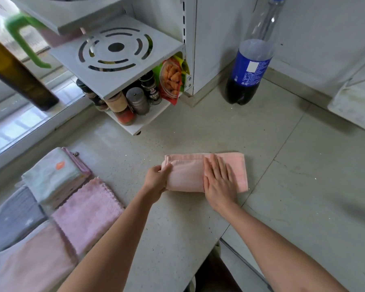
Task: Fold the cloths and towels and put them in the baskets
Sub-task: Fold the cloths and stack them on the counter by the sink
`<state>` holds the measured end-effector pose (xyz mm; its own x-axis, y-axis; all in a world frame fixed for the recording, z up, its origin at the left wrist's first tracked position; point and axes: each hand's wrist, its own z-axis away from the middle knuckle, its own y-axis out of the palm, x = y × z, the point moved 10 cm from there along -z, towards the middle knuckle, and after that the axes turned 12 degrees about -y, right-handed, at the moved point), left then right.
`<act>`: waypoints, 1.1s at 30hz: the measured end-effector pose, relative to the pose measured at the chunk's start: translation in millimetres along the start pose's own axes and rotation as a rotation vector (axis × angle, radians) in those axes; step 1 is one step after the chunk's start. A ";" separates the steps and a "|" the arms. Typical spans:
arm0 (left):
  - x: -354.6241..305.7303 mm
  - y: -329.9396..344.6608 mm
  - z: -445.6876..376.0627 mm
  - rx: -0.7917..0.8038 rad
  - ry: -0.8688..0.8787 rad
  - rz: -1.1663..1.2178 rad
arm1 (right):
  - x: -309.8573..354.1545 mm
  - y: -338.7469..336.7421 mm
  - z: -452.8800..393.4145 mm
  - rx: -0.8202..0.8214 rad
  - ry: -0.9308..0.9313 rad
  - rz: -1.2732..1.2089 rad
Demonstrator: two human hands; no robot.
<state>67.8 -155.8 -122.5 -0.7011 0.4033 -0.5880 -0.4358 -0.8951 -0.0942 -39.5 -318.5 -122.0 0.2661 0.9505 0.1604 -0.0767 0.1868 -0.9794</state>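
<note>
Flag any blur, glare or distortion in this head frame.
Head view: the centre is sharp, the peach towel and both hands crisp. The left edge smears: green handle, dark bottle and stacked cloths are soft. Wide-angle bending bows the cola bottle and shelf. Window light puts mild sheen on the countertop; shadows are soft.

A cola bottle (249, 70) with a blue label stands upright on the pale counter (198, 133) near the wall; a white rack (118, 60) holds spice jars (126, 104) and a snack packet (171, 79); a dark bottle (19, 76) shows at left.
</note>
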 end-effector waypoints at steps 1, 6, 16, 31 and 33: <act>-2.2 3.2 4.0 0.037 0.005 0.040 | 1.1 -0.1 -1.2 0.020 -0.006 0.003; -18.0 30.4 19.5 0.234 0.006 0.117 | -14.8 -39.6 2.3 -0.100 -0.069 -0.316; -38.8 110.8 33.8 0.158 0.122 -0.095 | -131.0 -37.8 22.9 -0.006 0.542 -0.658; -19.4 169.6 44.7 0.189 0.062 -0.240 | -107.2 -11.0 30.8 0.064 0.698 -1.632; -21.5 168.2 42.4 0.196 0.061 -0.244 | -103.8 -16.6 25.7 0.098 0.600 -1.599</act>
<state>-14.3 -306.9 -91.6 -0.5300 0.5841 -0.6148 -0.6916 -0.7172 -0.0851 -90.6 -413.9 -119.3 0.4258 -0.3990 0.8121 0.5565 0.8231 0.1127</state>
